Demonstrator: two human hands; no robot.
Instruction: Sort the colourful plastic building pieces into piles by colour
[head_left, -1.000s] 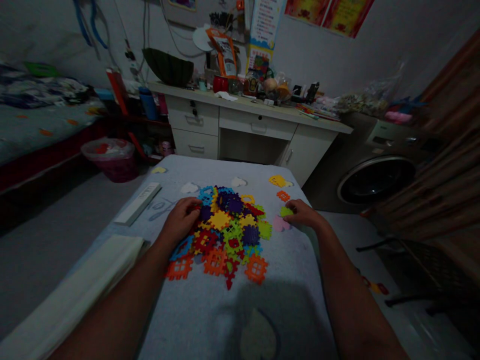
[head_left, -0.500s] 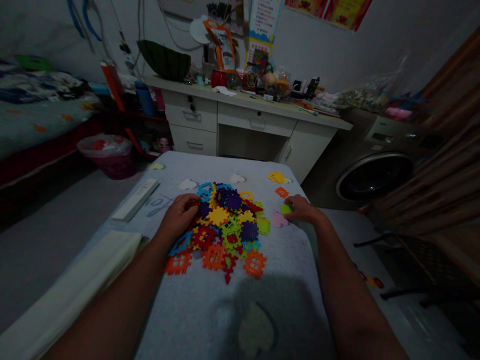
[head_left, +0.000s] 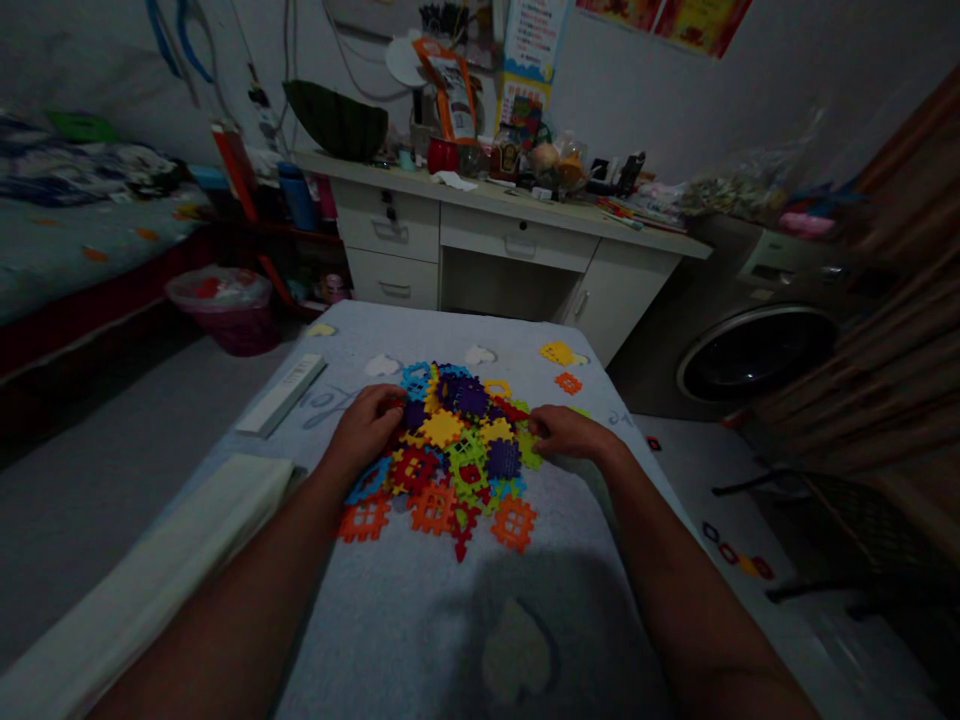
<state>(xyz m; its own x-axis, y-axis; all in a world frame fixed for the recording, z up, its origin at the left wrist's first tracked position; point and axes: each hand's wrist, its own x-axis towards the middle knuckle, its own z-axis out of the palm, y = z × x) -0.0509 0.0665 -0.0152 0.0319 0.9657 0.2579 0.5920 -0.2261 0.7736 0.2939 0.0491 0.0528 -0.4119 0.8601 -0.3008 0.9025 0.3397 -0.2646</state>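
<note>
With 12 o'clock taken as the far edge, a loose heap of plastic interlocking pieces [head_left: 457, 440] is gathered at the middle of the tabletop [head_left: 405, 630], which is covered by soft-looking grey-blue cloth printed with pale hearts. The pieces are flat and edged with square teeth. At 5 o'clock an orange window piece [head_left: 514, 523], pierced by four small openings, is laid flat; two similar orange ones are seen toward 7 and 8. A red arrow-tipped piece [head_left: 461, 538] is pointed at 6. A raised, brick-like grid is borne by a purple square [head_left: 504, 459].

The left hand [head_left: 366, 428] is placed against the heap at 9 o'clock, its fingers curled together; whether anything is pinched cannot be told. At 3 o'clock the right hand [head_left: 566, 434] is set beside a lime toothed piece [head_left: 531, 450], its fingers bent inward; contact or grip cannot be made out.

Near 2 o'clock a small orange square [head_left: 568, 384] and a scallop-edged yellow piece [head_left: 556, 352] are left apart from the heap. Toward 10, a slim, straight-edged white box [head_left: 283, 395] is laid aslant. Farther off, at 12, a smooth, white-panelled desk [head_left: 517, 245] is crowded with jars and packets.
</note>
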